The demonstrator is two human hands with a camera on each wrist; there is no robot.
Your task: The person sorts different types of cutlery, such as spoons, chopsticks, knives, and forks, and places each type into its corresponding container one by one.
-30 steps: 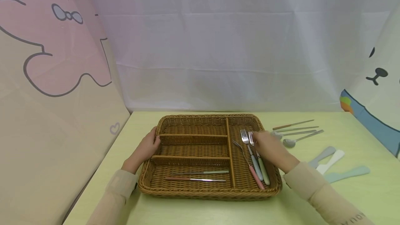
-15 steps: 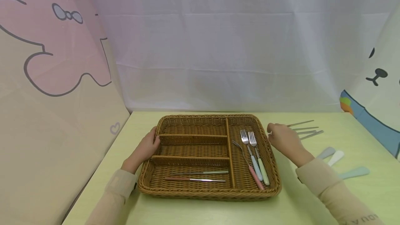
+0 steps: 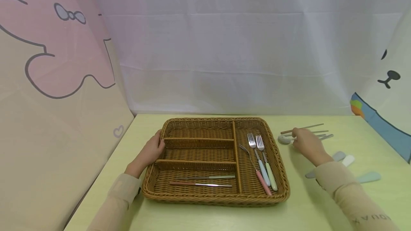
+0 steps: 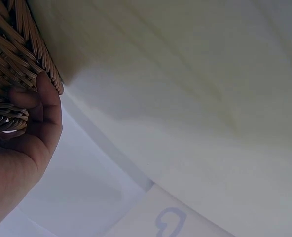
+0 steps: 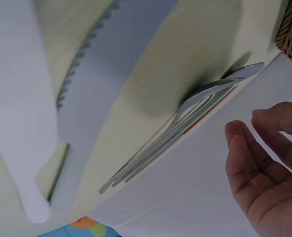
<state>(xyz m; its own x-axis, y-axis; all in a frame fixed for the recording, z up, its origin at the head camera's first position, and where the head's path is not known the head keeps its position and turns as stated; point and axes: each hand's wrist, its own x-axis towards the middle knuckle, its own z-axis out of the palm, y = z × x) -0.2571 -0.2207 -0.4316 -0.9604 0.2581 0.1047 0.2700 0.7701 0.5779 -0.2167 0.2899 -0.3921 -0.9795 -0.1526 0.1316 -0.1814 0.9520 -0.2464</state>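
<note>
A brown wicker basket [image 3: 208,198] with divided compartments stands on the table. My left hand [image 3: 151,150] grips its left rim, fingers curled over the weave in the left wrist view. Three forks [image 3: 264,174], with pink, blue and green handles, lie in its right compartment. Two chopsticks [image 3: 183,183] lie in the front-left one. Right of the basket, my right hand [image 3: 309,147] hovers over two spoons [image 5: 205,94] and more chopsticks [image 3: 287,131]. In the right wrist view, its fingers are loosely bent, with a gap between thumb and fingertips and nothing held.
Several wide-bladed knives, including a grey knife [image 5: 106,74], a white knife [image 5: 20,98] and a pale green knife [image 3: 369,177], lie on the table at the right, below my right forearm. A white curtain [image 3: 212,63] hangs behind, with printed cloth at both sides.
My right hand has left the forks in the right compartment, crossed the basket's right rim and moved right to above the spoons. My left hand and the basket have stayed put.
</note>
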